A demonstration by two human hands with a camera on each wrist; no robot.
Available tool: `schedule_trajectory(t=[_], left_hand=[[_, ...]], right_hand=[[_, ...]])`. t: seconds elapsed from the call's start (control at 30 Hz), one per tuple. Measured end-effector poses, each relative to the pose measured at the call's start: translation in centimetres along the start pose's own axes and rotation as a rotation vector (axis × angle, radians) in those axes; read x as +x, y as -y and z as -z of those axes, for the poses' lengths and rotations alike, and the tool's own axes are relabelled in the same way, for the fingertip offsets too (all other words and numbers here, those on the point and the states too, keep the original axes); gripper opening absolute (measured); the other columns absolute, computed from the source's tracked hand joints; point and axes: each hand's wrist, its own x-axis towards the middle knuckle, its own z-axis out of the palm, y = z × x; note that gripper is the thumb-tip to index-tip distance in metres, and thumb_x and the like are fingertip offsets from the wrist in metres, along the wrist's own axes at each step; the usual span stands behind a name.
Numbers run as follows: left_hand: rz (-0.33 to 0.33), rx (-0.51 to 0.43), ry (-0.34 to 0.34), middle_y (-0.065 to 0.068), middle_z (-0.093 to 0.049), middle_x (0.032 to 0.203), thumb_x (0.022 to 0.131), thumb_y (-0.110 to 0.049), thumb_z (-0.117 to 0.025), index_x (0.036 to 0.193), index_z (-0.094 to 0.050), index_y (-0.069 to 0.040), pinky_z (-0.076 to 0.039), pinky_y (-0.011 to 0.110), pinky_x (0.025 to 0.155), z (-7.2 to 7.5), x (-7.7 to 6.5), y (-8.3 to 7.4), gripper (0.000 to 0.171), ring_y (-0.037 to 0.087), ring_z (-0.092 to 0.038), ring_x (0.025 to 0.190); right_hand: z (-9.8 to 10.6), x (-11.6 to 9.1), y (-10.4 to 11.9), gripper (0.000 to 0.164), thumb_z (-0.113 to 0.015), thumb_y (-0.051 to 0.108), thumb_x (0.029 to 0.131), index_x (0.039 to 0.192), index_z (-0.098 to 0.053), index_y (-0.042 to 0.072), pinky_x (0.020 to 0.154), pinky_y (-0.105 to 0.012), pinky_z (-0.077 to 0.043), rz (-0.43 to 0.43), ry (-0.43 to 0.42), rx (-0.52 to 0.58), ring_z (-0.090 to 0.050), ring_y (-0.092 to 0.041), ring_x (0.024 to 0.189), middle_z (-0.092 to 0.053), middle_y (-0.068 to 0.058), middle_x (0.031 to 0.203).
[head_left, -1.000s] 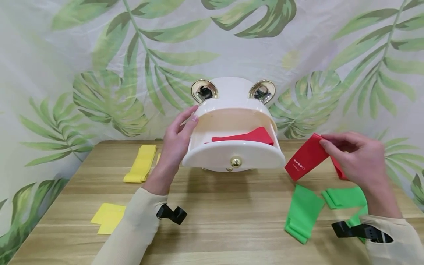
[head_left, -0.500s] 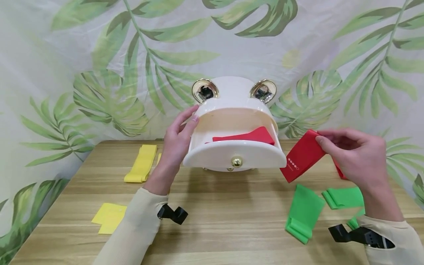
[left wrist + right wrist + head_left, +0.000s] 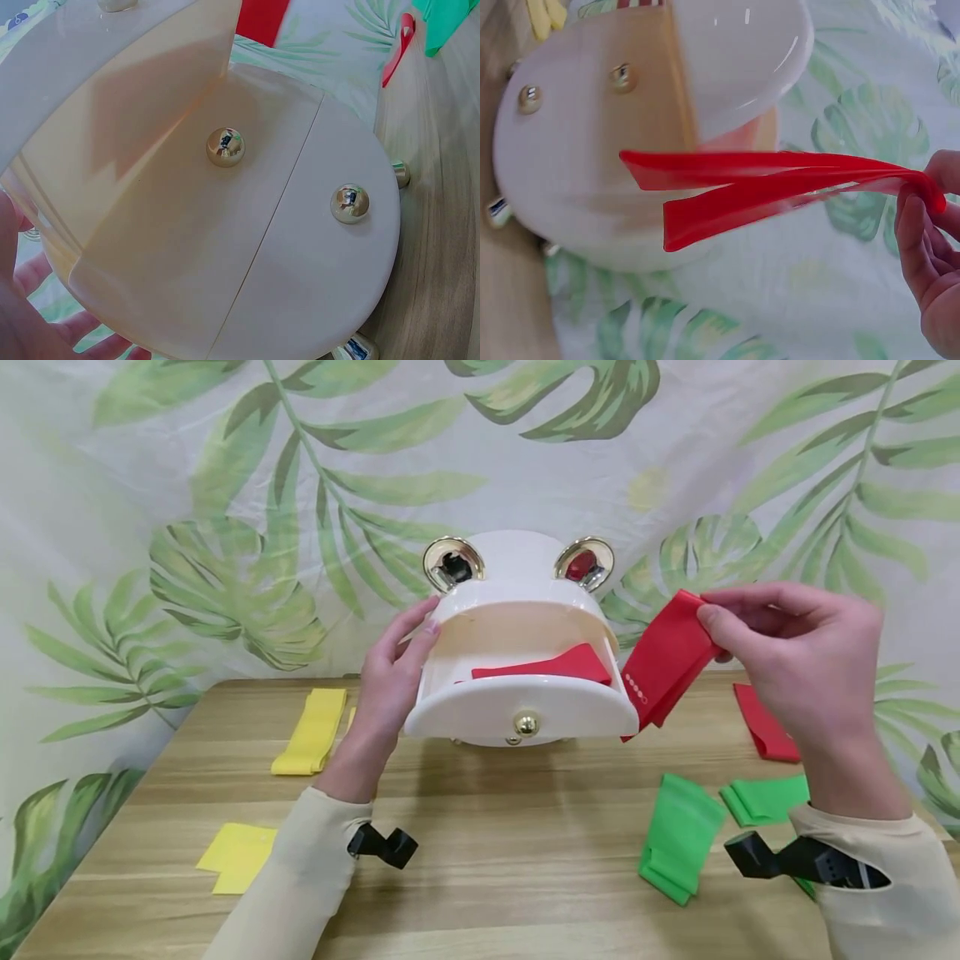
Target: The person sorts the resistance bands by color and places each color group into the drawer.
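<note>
A white storage box (image 3: pixel 517 547) with gold-rimmed round eyes stands at the back of the table, its upper tilting drawer (image 3: pixel 465 708) pulled out. Inside that drawer lies a red resistance band (image 3: pixel 573 665). My left hand (image 3: pixel 392 681) rests against the box's left side, the fingers spread along it in the left wrist view. My right hand (image 3: pixel 806 664) pinches a second, folded red resistance band (image 3: pixel 669 647) by its upper end, thumb against fingers. The band hangs beside the drawer's right edge, its two loose ends (image 3: pixel 705 221) parted in the right wrist view.
Another red band (image 3: pixel 763 722) lies at the right, with green bands (image 3: pixel 682 835) in front of it. Yellow bands (image 3: pixel 311 731) lie on the left of the wooden table (image 3: pixel 480 877). A leaf-printed cloth (image 3: pixel 360 435) hangs behind.
My right hand has lifted the red band up and a little left, towards the drawer. The red band on the table shows more now. My left hand has stayed against the box.
</note>
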Motion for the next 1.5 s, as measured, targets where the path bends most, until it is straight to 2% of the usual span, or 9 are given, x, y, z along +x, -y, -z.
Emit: schedule_trajectory(t=[0.23, 0.47, 0.57, 0.67, 0.8, 0.97, 1.17, 1.33, 1.5], left_hand=[[0.000, -0.001, 0.001, 0.003, -0.063, 0.149, 0.108, -0.042, -0.059, 0.150, -0.060, -0.036, -0.061, 0.024, 0.086, 0.0, 0.0, 0.0, 0.043, 0.020, -0.066, 0.124], [0.002, 0.025, -0.007, 0.000, -0.059, 0.153, 0.108, -0.043, -0.058, 0.151, -0.059, -0.036, -0.059, 0.024, 0.088, 0.1, 0.1, -0.3, 0.043, 0.020, -0.065, 0.127], [-0.004, 0.024, -0.002, -0.001, -0.059, 0.154, 0.108, -0.043, -0.059, 0.151, -0.060, -0.036, -0.060, 0.024, 0.088, 0.0, 0.2, -0.3, 0.043, 0.020, -0.065, 0.127], [-0.006, 0.018, 0.002, -0.001, -0.059, 0.154, 0.108, -0.043, -0.059, 0.151, -0.060, -0.036, -0.060, 0.024, 0.088, -0.1, 0.2, -0.2, 0.043, 0.020, -0.065, 0.126], [-0.009, 0.015, -0.002, 0.000, -0.059, 0.154, 0.108, -0.043, -0.059, 0.151, -0.060, -0.035, -0.059, 0.023, 0.088, -0.1, 0.2, -0.1, 0.044, 0.019, -0.065, 0.126], [-0.006, 0.018, -0.002, 0.001, -0.060, 0.152, 0.108, -0.044, -0.059, 0.151, -0.059, -0.035, -0.059, 0.024, 0.088, 0.0, 0.0, 0.0, 0.044, 0.020, -0.065, 0.125], [0.005, 0.021, -0.003, 0.002, -0.061, 0.150, 0.108, -0.045, -0.059, 0.151, -0.059, -0.037, -0.058, 0.024, 0.090, 0.1, -0.2, -0.1, 0.044, 0.019, -0.065, 0.123], [-0.004, 0.039, -0.008, -0.004, -0.058, 0.153, 0.107, -0.046, -0.059, 0.151, -0.059, -0.038, -0.056, 0.026, 0.095, 0.1, -0.2, -0.2, 0.045, 0.018, -0.063, 0.126], [-0.018, 0.032, -0.001, -0.003, -0.059, 0.152, 0.108, -0.043, -0.058, 0.151, -0.059, -0.037, -0.057, 0.024, 0.095, -0.1, 0.0, 0.0, 0.043, 0.017, -0.065, 0.126]], right_hand=[[-1.7, 1.4, 2.6, 0.014, -0.083, 0.004, 0.087, 0.099, -0.083, -0.004, 0.062, -0.018, -0.059, 0.027, 0.046, -0.072, -0.071, -0.013, 0.058, -0.079, 0.000, 0.077], [-4.0, 2.2, 4.8, 0.015, -0.083, 0.004, 0.086, 0.094, -0.082, -0.008, 0.061, -0.021, -0.059, 0.127, 0.056, 0.019, -0.069, -0.015, 0.055, -0.077, -0.003, 0.072], [-4.7, 2.4, 5.7, 0.016, -0.083, 0.007, 0.086, 0.095, -0.082, -0.007, 0.063, -0.021, -0.060, 0.158, 0.054, 0.014, -0.070, -0.014, 0.057, -0.079, -0.002, 0.075], [-5.6, 2.4, 6.2, 0.016, -0.082, 0.005, 0.086, 0.095, -0.082, -0.008, 0.064, -0.022, -0.061, 0.175, 0.058, 0.060, -0.070, -0.015, 0.057, -0.079, -0.004, 0.077], [-7.0, 2.5, 6.4, 0.012, -0.081, 0.003, 0.086, 0.093, -0.083, -0.007, 0.063, -0.023, -0.061, 0.198, 0.081, 0.108, -0.071, -0.015, 0.057, -0.079, -0.003, 0.076], [-9.2, 1.9, 6.3, 0.010, -0.079, 0.004, 0.089, 0.095, -0.083, -0.003, 0.063, -0.025, -0.062, 0.244, 0.132, 0.052, -0.074, -0.016, 0.061, -0.079, 0.000, 0.079], [-11.9, 1.1, 5.9, 0.009, -0.077, 0.001, 0.090, 0.096, -0.082, -0.003, 0.063, -0.028, -0.063, 0.293, 0.183, 0.046, -0.073, -0.016, 0.062, -0.079, -0.010, 0.082], [-13.3, 0.0, 5.5, 0.010, -0.077, 0.003, 0.090, 0.098, -0.082, 0.000, 0.066, -0.027, -0.063, 0.283, 0.196, 0.009, -0.073, -0.012, 0.065, -0.080, -0.010, 0.086], [-13.3, -1.0, 4.9, 0.011, -0.078, 0.004, 0.090, 0.099, -0.082, 0.001, 0.066, -0.024, -0.062, 0.246, 0.185, -0.050, -0.071, -0.011, 0.065, -0.079, -0.009, 0.085]])
